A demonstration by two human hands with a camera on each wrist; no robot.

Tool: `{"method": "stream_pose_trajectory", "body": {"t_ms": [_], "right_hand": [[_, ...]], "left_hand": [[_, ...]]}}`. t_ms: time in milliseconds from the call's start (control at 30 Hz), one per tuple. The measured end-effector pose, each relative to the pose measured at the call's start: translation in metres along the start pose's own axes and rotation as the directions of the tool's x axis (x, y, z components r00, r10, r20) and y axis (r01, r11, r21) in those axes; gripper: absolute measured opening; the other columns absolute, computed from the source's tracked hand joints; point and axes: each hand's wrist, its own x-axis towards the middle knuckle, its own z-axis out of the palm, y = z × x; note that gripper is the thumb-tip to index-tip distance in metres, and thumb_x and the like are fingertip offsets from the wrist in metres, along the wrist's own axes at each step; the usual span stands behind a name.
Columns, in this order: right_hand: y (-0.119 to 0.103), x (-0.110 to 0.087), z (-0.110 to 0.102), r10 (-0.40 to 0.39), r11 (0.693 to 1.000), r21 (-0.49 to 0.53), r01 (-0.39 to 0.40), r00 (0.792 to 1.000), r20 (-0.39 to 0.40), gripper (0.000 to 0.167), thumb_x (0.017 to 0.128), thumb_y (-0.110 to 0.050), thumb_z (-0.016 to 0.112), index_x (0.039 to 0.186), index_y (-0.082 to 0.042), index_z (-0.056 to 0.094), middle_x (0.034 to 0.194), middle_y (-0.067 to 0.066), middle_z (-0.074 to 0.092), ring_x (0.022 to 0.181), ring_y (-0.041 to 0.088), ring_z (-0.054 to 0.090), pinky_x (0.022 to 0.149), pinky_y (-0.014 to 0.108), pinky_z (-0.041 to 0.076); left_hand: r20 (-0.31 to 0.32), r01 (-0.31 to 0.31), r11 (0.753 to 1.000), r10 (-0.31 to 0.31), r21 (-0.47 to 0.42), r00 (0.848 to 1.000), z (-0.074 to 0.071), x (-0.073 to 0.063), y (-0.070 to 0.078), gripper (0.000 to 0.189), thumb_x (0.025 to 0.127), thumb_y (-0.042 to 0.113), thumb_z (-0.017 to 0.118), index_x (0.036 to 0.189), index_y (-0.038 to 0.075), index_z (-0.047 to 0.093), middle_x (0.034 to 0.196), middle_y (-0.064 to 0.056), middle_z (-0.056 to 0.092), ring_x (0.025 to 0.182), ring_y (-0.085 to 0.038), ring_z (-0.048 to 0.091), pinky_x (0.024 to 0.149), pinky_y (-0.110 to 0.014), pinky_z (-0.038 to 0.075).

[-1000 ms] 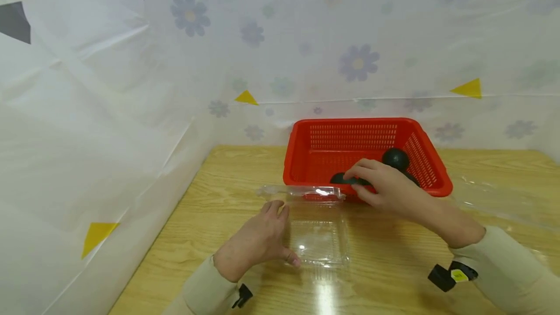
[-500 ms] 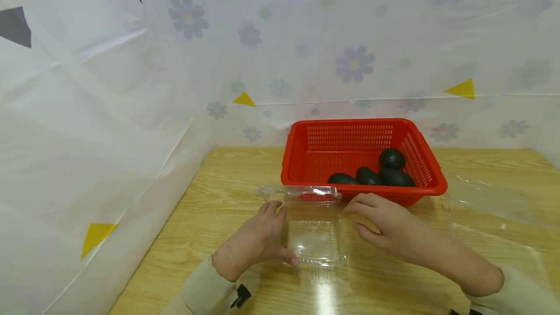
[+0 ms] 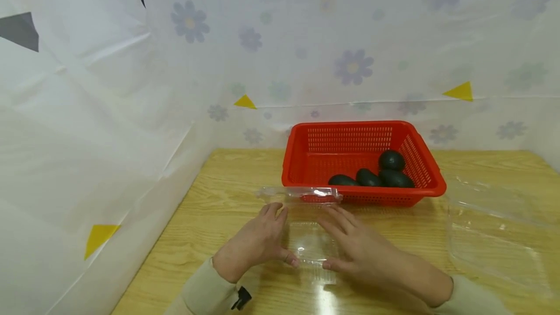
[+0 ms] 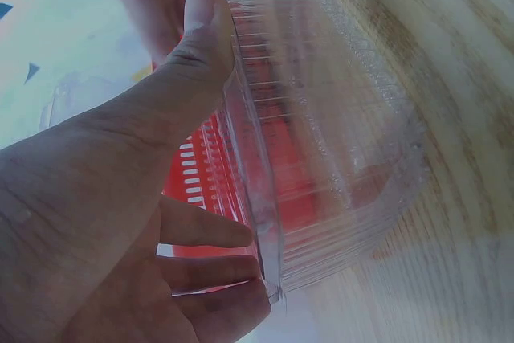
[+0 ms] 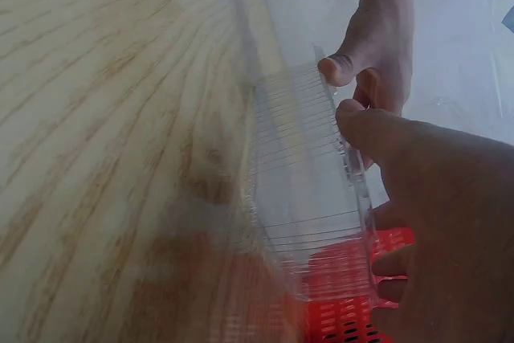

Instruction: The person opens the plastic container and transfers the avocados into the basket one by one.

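Note:
A clear plastic clamshell box (image 3: 308, 235) lies on the table with its base facing up and nothing inside; its see-through flap (image 3: 280, 192) stretches back toward the red basket. At its left side my left hand (image 3: 258, 244) spreads, thumb on the near rim and fingers along the side rim, as the left wrist view shows. My right hand (image 3: 360, 247) mirrors it on the right, with thumb at the near corner and fingertips along the rim (image 5: 361, 190). Several dark green avocados (image 3: 392, 160) sit inside the red basket (image 3: 341, 130), beyond both hands.
Another clear plastic container (image 3: 494, 242) lies at the right of the wooden table (image 3: 232, 174). The red basket stands close behind the box. White flowered sheeting (image 3: 302, 62) hangs behind and along the left (image 3: 109, 159).
My right hand has left an avocado in the basket, drawn back over the rim and come to the box's right side. My left hand has stayed in place.

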Motion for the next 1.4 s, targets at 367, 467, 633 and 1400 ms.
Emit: {"method": "stream_pose_trajectory", "body": {"t_ms": [367,467,633,1400], "right_hand": [[-0.001,0.006,0.012,0.097,0.995,0.023,-0.098,0.995,0.037,0.091,0.089,-0.072,0.051,0.156,-0.015,0.031,0.166,0.014,0.013,0.151,0.04,0.018,0.114,0.059,0.035],[-0.003,0.009,0.013,0.12,0.992,0.028,-0.122,0.99,0.068,0.091,0.088,-0.069,0.056,0.157,-0.015,0.03,0.167,0.012,0.01,0.152,0.038,0.017,0.117,0.058,0.032],[-0.005,0.013,0.013,0.106,0.994,0.024,-0.108,0.991,0.076,0.09,0.088,-0.065,0.059,0.156,-0.013,0.032,0.167,0.011,0.01,0.153,0.036,0.013,0.119,0.056,0.028],[-0.024,0.04,0.023,0.026,1.0,-0.016,-0.025,0.994,0.107,0.086,0.087,-0.061,0.059,0.154,-0.012,0.036,0.167,0.013,0.008,0.153,0.039,0.015,0.121,0.053,0.026]], "left_hand": [[0.002,0.003,0.999,-0.003,-0.039,1.0,0.0,-0.001,-0.001,0.115,0.062,0.073,0.075,0.145,0.0,0.041,0.147,-0.022,0.042,0.136,-0.036,0.044,0.102,-0.042,0.052],[0.004,0.015,0.997,-0.015,-0.071,1.0,0.001,-0.002,-0.002,0.114,0.063,0.071,0.077,0.144,-0.001,0.042,0.148,-0.023,0.042,0.136,-0.036,0.044,0.103,-0.043,0.051],[0.005,0.046,0.991,-0.045,-0.124,0.999,0.001,-0.005,-0.003,0.112,0.062,0.068,0.081,0.143,-0.001,0.043,0.148,-0.023,0.041,0.137,-0.038,0.042,0.105,-0.045,0.049],[0.006,0.129,0.971,-0.131,-0.201,0.991,0.004,-0.032,-0.023,0.114,0.062,0.065,0.082,0.143,-0.005,0.042,0.147,-0.026,0.039,0.137,-0.043,0.039,0.101,-0.052,0.05]]}}
